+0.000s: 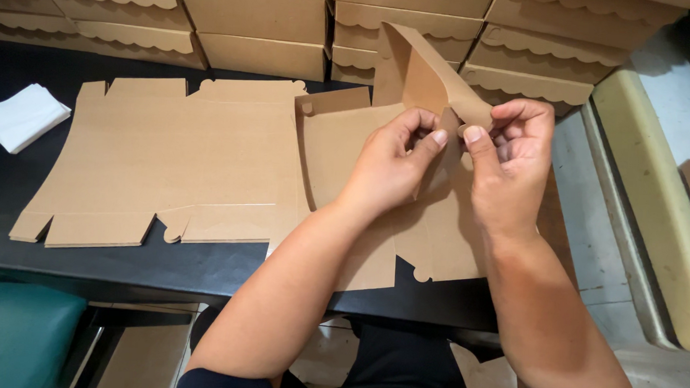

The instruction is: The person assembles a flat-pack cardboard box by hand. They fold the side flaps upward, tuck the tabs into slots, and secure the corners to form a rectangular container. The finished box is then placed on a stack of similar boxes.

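A black table [205,269] was backed by stacked kraft boxes [263,30], all lidded, contents not visible. A flat blank [163,157] lay spread to the left, a white cloth [23,118] beside it. A second blank [339,140] was held at table centre with one flap [422,70] raised. The left hand [388,161] and right hand [514,165] were both pinched shut on the flap's corner tab, apparently so the fold was kept upright.
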